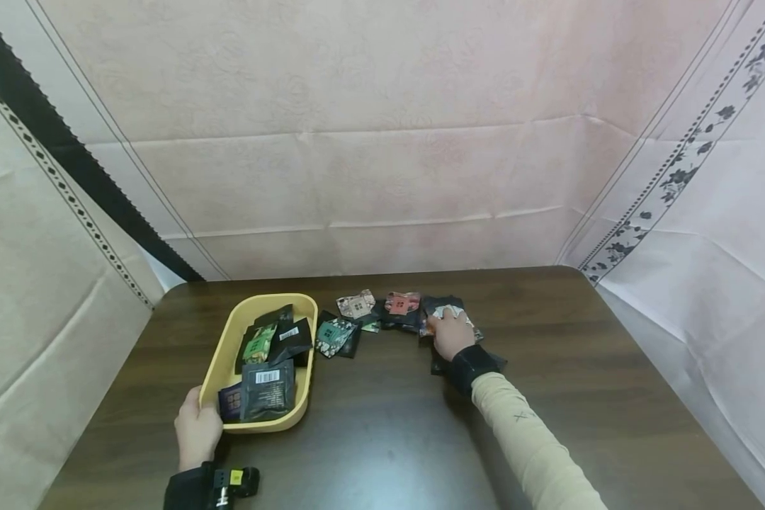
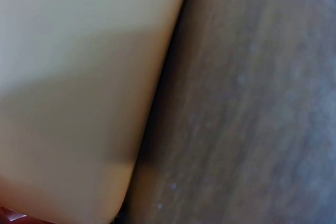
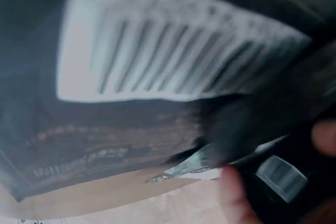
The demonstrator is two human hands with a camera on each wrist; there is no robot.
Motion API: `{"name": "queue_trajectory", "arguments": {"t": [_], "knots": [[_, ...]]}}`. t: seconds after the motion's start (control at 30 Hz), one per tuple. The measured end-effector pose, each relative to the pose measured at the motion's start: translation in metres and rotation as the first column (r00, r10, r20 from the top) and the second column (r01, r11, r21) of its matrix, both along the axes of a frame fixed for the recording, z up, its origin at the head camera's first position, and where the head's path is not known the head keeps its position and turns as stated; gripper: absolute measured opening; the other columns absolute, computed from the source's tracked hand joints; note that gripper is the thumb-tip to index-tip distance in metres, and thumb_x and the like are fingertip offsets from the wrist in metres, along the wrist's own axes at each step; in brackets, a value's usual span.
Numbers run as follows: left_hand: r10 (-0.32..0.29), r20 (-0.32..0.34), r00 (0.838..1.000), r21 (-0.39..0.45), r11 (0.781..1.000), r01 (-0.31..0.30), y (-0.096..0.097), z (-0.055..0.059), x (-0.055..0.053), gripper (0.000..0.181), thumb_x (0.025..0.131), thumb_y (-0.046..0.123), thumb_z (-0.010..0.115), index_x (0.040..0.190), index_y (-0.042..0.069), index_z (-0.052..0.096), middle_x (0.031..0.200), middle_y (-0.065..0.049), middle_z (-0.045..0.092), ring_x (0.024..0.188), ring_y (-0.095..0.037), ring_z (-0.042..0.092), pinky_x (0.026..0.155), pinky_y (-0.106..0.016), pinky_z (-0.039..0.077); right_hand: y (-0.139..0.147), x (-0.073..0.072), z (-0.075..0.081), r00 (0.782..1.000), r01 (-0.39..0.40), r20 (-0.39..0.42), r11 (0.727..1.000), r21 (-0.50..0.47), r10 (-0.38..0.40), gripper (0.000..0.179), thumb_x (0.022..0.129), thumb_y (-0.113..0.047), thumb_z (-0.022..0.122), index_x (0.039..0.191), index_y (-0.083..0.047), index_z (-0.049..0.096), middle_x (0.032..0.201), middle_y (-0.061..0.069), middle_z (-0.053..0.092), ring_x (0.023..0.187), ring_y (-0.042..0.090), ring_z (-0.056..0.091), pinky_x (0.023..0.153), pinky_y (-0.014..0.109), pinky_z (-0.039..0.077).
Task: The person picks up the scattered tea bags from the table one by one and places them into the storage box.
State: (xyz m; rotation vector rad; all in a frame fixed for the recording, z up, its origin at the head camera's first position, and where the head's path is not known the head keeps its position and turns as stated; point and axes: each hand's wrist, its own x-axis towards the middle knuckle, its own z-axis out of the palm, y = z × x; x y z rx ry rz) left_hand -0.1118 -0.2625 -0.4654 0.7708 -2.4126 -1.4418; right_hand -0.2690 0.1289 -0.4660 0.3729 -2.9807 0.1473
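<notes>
My left hand (image 1: 197,428) grips the near-left corner of a yellow plastic basket (image 1: 219,368); its pale wall (image 2: 79,103) fills the left wrist view's left side. Inside lie several dark sachets, among them one with a green print (image 1: 259,344) and a barcoded one (image 1: 268,393). Over the right end of a sachet row, my right hand (image 1: 452,336) pinches a black sachet with a white print (image 1: 448,310). In the right wrist view, fingers (image 3: 233,198) show beside a black barcoded sachet (image 3: 252,182), blurred. A larger barcoded sachet (image 3: 105,124) is close to that camera.
Between basket and right hand lie a teal-printed sachet (image 1: 334,336), a beige-printed one (image 1: 357,304) and a red-printed one (image 1: 401,304). Another dark sachet (image 1: 494,360) lies partly under the right wrist. The brown wooden table (image 1: 382,418) meets a hanging pale cloth (image 1: 382,198) behind.
</notes>
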Motion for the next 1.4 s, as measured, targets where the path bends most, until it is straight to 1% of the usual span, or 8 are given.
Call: {"name": "queue_trajectory", "arguments": {"t": [0.2,0.3,0.47,0.6,0.73,0.97,1.17,1.4], "knots": [[0.0,0.004,1.0,-0.004,1.0,0.0,-0.003,0.001,0.0,0.037,0.095,0.006,0.026,0.126,-0.01,0.037,0.121,-0.035,0.042,0.11,-0.048,0.038,0.092,-0.062,0.026,-0.003,-0.004,0.003,0.985,0.001,-0.173,0.998,-0.066,-0.013,0.013,0.078,-0.005,0.063,0.09,-0.009,0.066,0.092,0.02,0.053,0.081,0.04,0.05,0.056,0.046,0.05],[0.01,-0.001,1.0,-0.019,1.0,-0.01,-0.006,0.002,0.001,0.037,0.094,0.007,0.026,0.125,-0.01,0.038,0.12,-0.035,0.042,0.11,-0.049,0.038,0.092,-0.062,0.026,-0.009,-0.004,0.011,0.981,-0.005,-0.192,0.992,-0.129,-0.02,0.014,0.076,-0.002,0.065,0.089,-0.007,0.064,0.091,0.019,0.05,0.078,0.038,0.05,0.056,0.046,0.05],[0.018,-0.001,1.0,-0.021,1.0,-0.018,-0.01,0.004,0.002,0.037,0.093,0.005,0.026,0.125,-0.01,0.039,0.121,-0.035,0.043,0.111,-0.049,0.038,0.092,-0.063,0.026,-0.031,0.0,0.029,0.978,-0.08,-0.203,0.98,-0.179,0.043,0.013,0.076,-0.002,0.066,0.087,-0.006,0.062,0.089,0.017,0.049,0.074,0.034,0.05,0.062,0.042,0.048],[0.012,-0.007,1.0,-0.026,1.0,-0.012,-0.009,0.004,0.001,0.037,0.093,0.006,0.026,0.124,-0.01,0.039,0.12,-0.035,0.043,0.11,-0.049,0.039,0.091,-0.062,0.027,-0.054,0.005,0.042,0.981,-0.121,-0.173,0.969,-0.214,0.084,0.026,0.074,0.0,0.066,0.099,-0.008,0.063,0.094,0.015,0.049,0.081,0.032,0.05,0.066,0.041,0.049],[0.011,-0.012,1.0,-0.004,1.0,-0.011,-0.007,0.004,-0.001,0.038,0.092,0.004,0.026,0.125,-0.01,0.039,0.121,-0.034,0.043,0.11,-0.047,0.039,0.091,-0.062,0.027,-0.08,0.01,0.053,0.968,-0.189,-0.207,0.956,-0.226,0.142,0.03,0.071,0.0,0.068,0.099,-0.009,0.064,0.096,0.013,0.049,0.086,0.032,0.052,0.068,0.041,0.05],[-0.004,-0.007,1.0,0.005,1.0,0.004,-0.004,0.006,-0.002,0.039,0.092,0.004,0.025,0.126,-0.01,0.038,0.123,-0.034,0.041,0.111,-0.046,0.038,0.092,-0.062,0.026,-0.128,0.023,0.07,0.922,-0.325,-0.274,0.931,-0.168,0.273,0.023,0.072,-0.002,0.066,0.092,-0.013,0.065,0.085,0.008,0.049,0.078,0.026,0.053,0.059,0.035,0.048],[-0.008,-0.007,1.0,-0.004,1.0,0.008,-0.003,0.005,0.0,0.038,0.092,0.004,0.026,0.126,-0.01,0.038,0.122,-0.034,0.042,0.11,-0.046,0.039,0.092,-0.062,0.027,-0.172,0.041,0.081,0.901,-0.398,-0.221,0.914,-0.075,0.374,0.033,0.072,-0.006,0.068,0.102,-0.017,0.064,0.091,0.006,0.051,0.079,0.022,0.052,0.059,0.028,0.047],[-0.015,-0.004,1.0,0.015,1.0,0.015,-0.001,0.002,0.0,0.037,0.094,0.006,0.026,0.126,-0.01,0.038,0.123,-0.034,0.042,0.111,-0.046,0.038,0.093,-0.062,0.026,-0.216,0.059,0.084,0.895,-0.413,-0.161,0.909,0.048,0.415,0.032,0.078,-0.019,0.067,0.109,-0.024,0.063,0.103,0.002,0.053,0.09,0.018,0.053,0.059,0.025,0.049]]}}
